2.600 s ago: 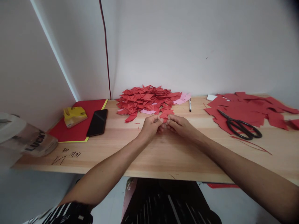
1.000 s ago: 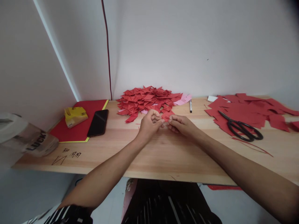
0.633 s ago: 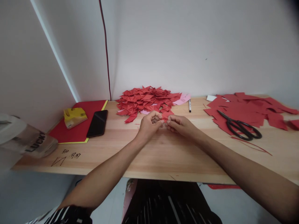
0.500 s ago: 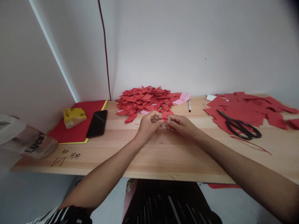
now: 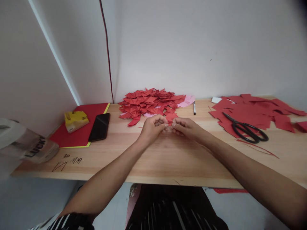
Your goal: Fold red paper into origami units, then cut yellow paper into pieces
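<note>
Between my two hands is a small piece of red paper [image 5: 170,123], pinched from both sides and partly hidden by the fingers. My left hand [image 5: 154,127] grips its left edge with thumb and curled fingers. On the other side, my right hand [image 5: 184,127] closes on the right edge the same way. Just beyond the fingers lies a heap of folded red paper pieces [image 5: 151,102], with some pink paper [image 5: 187,101] under and beside it.
Black-handled scissors [image 5: 249,130] rest on flat red paper pieces [image 5: 254,111] at right. A marker [image 5: 194,108] lies by the wall. At left are a phone [image 5: 99,127], a yellow packet [image 5: 76,121] on red sheets [image 5: 72,138], and a clear bottle [image 5: 35,143] marked "LUCKY".
Less of the red paper shows between my fingers now, and it looks flatter. Both hands stay in nearly the same place.
</note>
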A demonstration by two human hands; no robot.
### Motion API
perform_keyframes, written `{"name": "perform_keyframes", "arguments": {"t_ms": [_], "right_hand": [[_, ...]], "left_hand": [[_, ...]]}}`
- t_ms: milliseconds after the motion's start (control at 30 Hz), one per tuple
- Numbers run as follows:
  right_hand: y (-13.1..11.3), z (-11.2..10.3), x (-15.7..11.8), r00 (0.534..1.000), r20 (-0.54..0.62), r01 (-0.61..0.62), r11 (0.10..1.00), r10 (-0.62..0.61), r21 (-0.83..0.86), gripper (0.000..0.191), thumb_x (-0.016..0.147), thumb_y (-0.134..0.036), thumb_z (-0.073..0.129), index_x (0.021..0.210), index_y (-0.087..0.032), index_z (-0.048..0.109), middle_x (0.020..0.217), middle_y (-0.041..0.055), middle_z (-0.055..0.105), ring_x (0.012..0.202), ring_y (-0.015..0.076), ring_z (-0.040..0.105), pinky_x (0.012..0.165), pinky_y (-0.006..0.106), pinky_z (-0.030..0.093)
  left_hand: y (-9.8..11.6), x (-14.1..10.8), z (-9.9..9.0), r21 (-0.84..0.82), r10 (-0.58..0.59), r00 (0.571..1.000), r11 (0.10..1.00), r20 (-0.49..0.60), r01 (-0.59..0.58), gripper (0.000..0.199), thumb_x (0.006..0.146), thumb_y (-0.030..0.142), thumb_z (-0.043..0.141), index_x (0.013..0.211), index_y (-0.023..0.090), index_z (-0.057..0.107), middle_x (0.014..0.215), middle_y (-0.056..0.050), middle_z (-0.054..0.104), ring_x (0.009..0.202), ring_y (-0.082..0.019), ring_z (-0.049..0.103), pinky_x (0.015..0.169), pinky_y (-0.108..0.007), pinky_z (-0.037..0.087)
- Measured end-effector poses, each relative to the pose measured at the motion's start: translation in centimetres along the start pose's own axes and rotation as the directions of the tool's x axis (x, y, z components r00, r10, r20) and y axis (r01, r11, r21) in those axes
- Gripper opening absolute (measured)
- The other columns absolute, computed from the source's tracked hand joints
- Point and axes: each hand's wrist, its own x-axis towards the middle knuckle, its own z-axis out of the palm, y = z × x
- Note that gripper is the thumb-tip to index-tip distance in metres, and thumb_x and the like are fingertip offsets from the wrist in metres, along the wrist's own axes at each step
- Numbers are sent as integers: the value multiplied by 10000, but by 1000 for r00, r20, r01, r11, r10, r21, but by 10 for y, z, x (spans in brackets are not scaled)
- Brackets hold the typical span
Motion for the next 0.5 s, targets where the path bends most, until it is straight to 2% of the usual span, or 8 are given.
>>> {"name": "perform_keyframes", "arguments": {"t_ms": [200,367,500], "right_hand": [[-3,1,-1,996,40,-85,981,80,176,394,851,-559,551,732,-186,515,664,-19,529,532,86,435,490,240,297],[-3,0,-1,990,41,-144,966,139,213,398,832,-559,581,721,-179,532,664,-10,544,532,86,443,487,243,295],[-2,-1,-1,989,56,-145,961,136,236,401,816,-558,616,730,-175,536,648,-18,534,525,81,429,483,237,293]], "left_hand": [[-1,1,0,-17,0,1000,1000,2,0,103,720,171,684,758,135,596,633,-3,649,592,-109,637,578,-218,496],[1,0,0,-10,6,1000,1000,18,-5,87,720,159,680,748,139,600,639,3,654,608,-108,647,589,-216,502],[1,0,0,-9,7,999,1000,39,-6,91,713,160,686,744,141,603,640,9,647,597,-104,635,595,-223,501]]}}
